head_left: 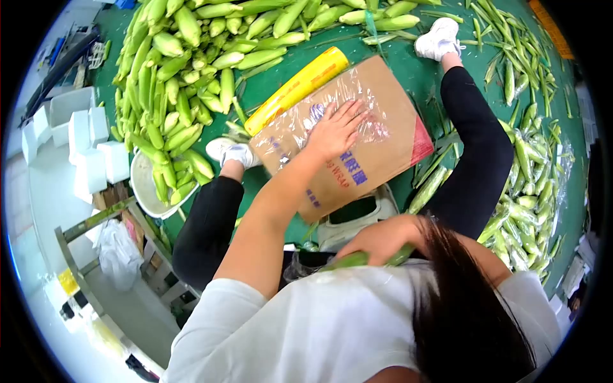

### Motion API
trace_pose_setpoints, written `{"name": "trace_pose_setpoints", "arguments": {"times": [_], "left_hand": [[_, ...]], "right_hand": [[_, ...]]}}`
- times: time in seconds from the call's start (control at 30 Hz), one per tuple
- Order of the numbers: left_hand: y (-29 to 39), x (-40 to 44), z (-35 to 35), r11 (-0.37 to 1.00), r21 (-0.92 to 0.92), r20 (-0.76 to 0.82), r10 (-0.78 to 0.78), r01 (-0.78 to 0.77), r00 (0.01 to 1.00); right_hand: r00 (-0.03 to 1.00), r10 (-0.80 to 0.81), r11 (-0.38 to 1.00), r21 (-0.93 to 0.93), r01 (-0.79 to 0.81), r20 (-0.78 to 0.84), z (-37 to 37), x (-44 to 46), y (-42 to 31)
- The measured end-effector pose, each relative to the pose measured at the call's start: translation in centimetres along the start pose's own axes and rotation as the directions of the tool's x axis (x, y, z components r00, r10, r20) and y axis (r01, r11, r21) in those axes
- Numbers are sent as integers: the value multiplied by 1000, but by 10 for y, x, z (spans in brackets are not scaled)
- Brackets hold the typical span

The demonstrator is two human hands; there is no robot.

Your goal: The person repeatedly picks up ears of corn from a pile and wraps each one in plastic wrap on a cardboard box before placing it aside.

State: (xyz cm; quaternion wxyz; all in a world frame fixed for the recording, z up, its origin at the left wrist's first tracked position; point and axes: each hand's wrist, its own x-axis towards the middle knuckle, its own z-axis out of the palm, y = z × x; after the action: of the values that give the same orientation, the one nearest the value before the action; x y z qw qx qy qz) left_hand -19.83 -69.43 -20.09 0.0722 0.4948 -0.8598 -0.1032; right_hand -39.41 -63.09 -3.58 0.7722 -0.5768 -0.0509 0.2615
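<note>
My left hand (337,131) lies flat with fingers spread on clear plastic film (367,96), which covers the top of a cardboard box (377,156) printed with blue lettering. Close to my lap, my right hand (382,239) is wrapped around green-husked corn (351,260); green shows on both sides of the hand, and I cannot tell whether it is one ear or two. Along the box's far edge rests a yellow roll of film (297,89).
Husked corn is heaped (185,83) at the far left, spilling into a white basket (143,185). Film-wrapped corn (527,210) is piled at right, below loose leaves (511,38). White foam boxes (89,137) and a wooden frame (76,255) stand left.
</note>
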Motion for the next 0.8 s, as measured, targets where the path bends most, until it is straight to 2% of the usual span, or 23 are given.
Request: {"name": "trace_pose_setpoints", "arguments": {"times": [0.03, 0.07, 0.1, 0.13, 0.17, 0.2, 0.23, 0.27, 0.3, 0.33, 0.37, 0.43, 0.47, 0.5, 0.53, 0.57, 0.6, 0.63, 0.67, 0.7, 0.73, 0.77, 0.8], "left_hand": [[22, -11, 7, 998, 62, 24, -22, 20, 999], [49, -23, 17, 991, 128, 42, -37, 31, 998], [69, -26, 23, 979, 203, 36, -38, 30, 999], [97, -33, 22, 961, -240, -160, -176, 135, 971], [130, -47, 20, 746, -657, -260, -359, 109, 897], [156, -56, 10, 242, -952, -13, -646, 189, 763], [180, -61, -6, -357, -923, 368, -697, 148, 615], [200, -65, -36, -357, -921, 359, -617, 158, 700], [224, -64, -63, -228, -950, 311, -613, 214, 726], [247, -64, -90, -93, -961, 261, -608, 260, 750], [266, -58, -104, 181, -927, 137, -653, 329, 745], [265, -52, -121, 146, -865, 289, -636, 480, 715], [270, -50, -133, 205, -864, 291, -544, 461, 787], [272, -50, -129, 0, -859, 491, -287, 512, 823], [276, -51, -125, -146, -762, 638, 0, 631, 770], [274, -42, -133, -324, -507, 718, 354, 799, 600], [285, -32, -136, -387, -417, 670, 481, 823, 566], [292, -19, -143, -440, -368, 628, 533, 819, 568], [290, -10, -137, -414, -280, 532, 684, 866, 499], [286, -7, -132, -368, -391, 419, 745, 844, 519], [268, 4, -137, -210, -482, 446, 776, 851, 445], [238, 5, -133, -256, -534, 436, 733, 806, 522], [190, 6, -128, -346, -650, 438, 557, 677, 706]], "right_hand": [[989, -124, 992, 2, 125, -78, 5, -19, 1], [970, -38, 994, -108, 12, -240, 2, -45, -14], [906, -12, 851, 471, 231, -423, 12, -62, 1], [802, 1, 615, 633, 471, -598, 17, -74, 9], [609, 69, 527, 547, 651, -790, 22, -80, 14], [443, 174, 480, 468, 742, -880, 25, -85, 22], [254, 286, 443, 362, 820, -924, 27, -88, 32], [178, 247, 460, 277, 844, -953, 29, -89, 46], [105, 210, 470, 194, 861, -972, 32, -86, 54], [16, 245, 500, 141, 854, -969, 37, -75, 47], [-82, 278, 530, 82, 844, -957, 37, -65, 38], [-296, 90, 604, -184, 775, -951, 41, -84, -3], [-322, 127, 569, -197, 799, -938, 50, -111, -6], [-323, 152, 530, -199, 824, -934, 49, -138, -5], [-298, 122, 397, -229, 889, -947, 55, -163, 10], [-248, -36, 318, -247, 915, -968, 62, -188, 34], [-209, -33, 243, -211, 947, -977, 75, -207, 48], [-280, 165, 365, -205, 908, -946, 96, -226, 36], [-556, 493, 686, -95, 721, -669, 115, -247, 31], [-584, 458, 769, -32, 639, -670, 132, -275, 48], [-612, 421, 826, 3, 564, -669, 154, -300, 63], [-636, 407, 871, 70, 486, -655, 172, -328, 82], [-658, 403, 901, 151, 406, -636, 183, -355, 107]]}}
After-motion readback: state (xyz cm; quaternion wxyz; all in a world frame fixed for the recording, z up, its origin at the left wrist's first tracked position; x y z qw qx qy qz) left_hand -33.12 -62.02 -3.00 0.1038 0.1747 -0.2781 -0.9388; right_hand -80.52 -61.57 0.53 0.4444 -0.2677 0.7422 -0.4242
